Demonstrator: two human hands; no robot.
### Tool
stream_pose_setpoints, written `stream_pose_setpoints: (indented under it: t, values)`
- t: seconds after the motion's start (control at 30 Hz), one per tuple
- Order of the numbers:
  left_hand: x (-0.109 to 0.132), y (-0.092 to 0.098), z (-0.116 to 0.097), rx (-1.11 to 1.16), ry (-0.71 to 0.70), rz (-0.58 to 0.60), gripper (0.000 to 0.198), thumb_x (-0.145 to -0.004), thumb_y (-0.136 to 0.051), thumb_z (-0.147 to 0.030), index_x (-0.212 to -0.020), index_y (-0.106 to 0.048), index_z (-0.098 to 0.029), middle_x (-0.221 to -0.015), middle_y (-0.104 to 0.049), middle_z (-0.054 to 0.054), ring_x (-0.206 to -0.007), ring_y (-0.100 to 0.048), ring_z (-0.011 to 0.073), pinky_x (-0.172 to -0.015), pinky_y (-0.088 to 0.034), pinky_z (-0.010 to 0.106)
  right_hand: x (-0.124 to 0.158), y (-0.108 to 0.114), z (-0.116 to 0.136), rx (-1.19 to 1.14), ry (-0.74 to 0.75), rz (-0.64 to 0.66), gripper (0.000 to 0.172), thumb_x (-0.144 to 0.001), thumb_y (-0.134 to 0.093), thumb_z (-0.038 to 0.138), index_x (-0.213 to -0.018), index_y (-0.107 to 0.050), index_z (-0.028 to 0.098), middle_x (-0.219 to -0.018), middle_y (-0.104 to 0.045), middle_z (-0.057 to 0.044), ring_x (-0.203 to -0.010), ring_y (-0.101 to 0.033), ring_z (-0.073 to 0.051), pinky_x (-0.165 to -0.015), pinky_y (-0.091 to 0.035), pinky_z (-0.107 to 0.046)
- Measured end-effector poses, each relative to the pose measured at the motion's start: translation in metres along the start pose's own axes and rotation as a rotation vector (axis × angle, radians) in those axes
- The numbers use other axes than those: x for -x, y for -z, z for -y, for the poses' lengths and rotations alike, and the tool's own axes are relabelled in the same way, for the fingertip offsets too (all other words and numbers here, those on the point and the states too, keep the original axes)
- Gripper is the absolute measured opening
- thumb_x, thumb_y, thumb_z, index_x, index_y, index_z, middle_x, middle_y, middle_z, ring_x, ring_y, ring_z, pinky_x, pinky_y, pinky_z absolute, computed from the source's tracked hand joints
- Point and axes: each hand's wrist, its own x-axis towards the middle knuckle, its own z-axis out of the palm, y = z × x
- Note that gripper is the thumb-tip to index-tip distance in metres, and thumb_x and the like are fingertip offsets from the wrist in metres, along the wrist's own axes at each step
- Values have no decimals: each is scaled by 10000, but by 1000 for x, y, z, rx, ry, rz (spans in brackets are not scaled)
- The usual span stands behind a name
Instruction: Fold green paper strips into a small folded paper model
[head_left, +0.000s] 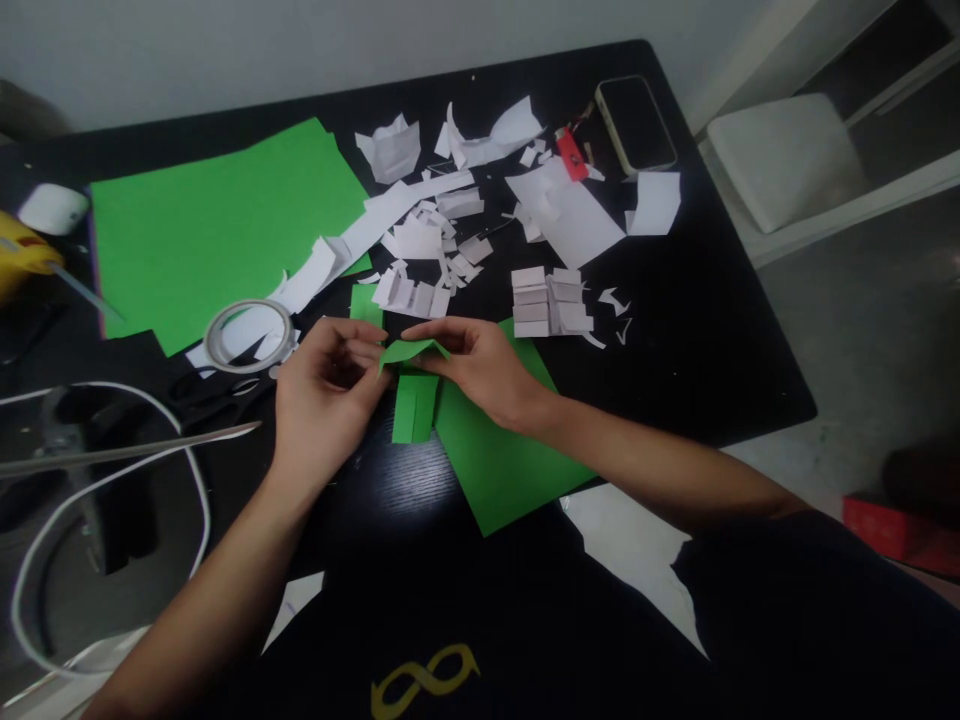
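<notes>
A small folded piece of green paper is held between my two hands, above the black table. My left hand pinches its left end with thumb and fingers. On the other side, my right hand grips the right end with fingertips. Just below the held piece lies a small folded green strip with a crease down it. A larger green sheet lies flat under my right wrist. Another small green piece shows behind my left fingers.
White paper scraps are spread beyond my hands. A tape roll and dark scissors are on the left, near large green sheets. At the back right lie a phone and a red lighter. A white cable loops at left.
</notes>
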Motion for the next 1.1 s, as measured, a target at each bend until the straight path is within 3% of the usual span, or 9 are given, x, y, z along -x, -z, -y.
stream_pose_setpoints:
  t: [0.27, 0.6, 0.73, 0.83, 0.9, 1.1]
  values:
    - [0, 0, 1, 7, 6, 7, 179, -804, -770, -234, -943, -669, -284, -828, -673, -20, -716, -648, 151, -649, -525, 339, 0, 1, 0, 13, 28, -6, 208, -741, -870, 212, -933, -791, 219, -1009, -791, -17, -1049, -734, -213, -999, -601, -384]
    - [0, -3, 2, -24, -26, 5, 180, -825, -784, -266, -956, -661, -268, -857, -697, -2, -736, -657, 176, -670, -539, 332, -1, 0, 0, -12, 19, -40, 258, -706, -906, 299, -906, -765, 216, -972, -771, -10, -997, -715, -197, -964, -593, -368]
    - [0, -3, 4, 14, 17, 63, 197, -826, -759, -242, -984, -642, -244, -876, -673, 0, -768, -647, 170, -702, -523, 309, 0, -2, 1, -38, -18, -67, 260, -699, -901, 309, -873, -735, 210, -910, -748, 1, -952, -706, -196, -946, -587, -377]
    - [1, -2, 4, 3, 67, 153, 81, -868, -694, -264, -873, -625, -220, -772, -637, -8, -676, -606, 160, -627, -472, 294, 1, -3, 1, -22, 12, -86, 254, -708, -888, 309, -876, -718, 223, -889, -738, 14, -939, -705, -201, -931, -587, -387]
    - [1, -2, 3, -14, 87, 194, 119, -900, -660, -294, -820, -621, -215, -715, -622, -10, -636, -577, 157, -589, -433, 291, 1, -3, 2, 5, 48, -91, 251, -721, -880, 318, -892, -721, 226, -909, -743, 11, -965, -707, -209, -946, -583, -397]
    - [2, -3, 5, 63, 135, 209, 86, -862, -686, -272, -820, -640, -212, -642, -651, -21, -594, -605, 162, -609, -461, 291, 3, -2, 5, 95, 79, -36, 261, -753, -874, 397, -931, -772, 235, -1023, -781, -23, -1011, -718, -218, -935, -594, -383]
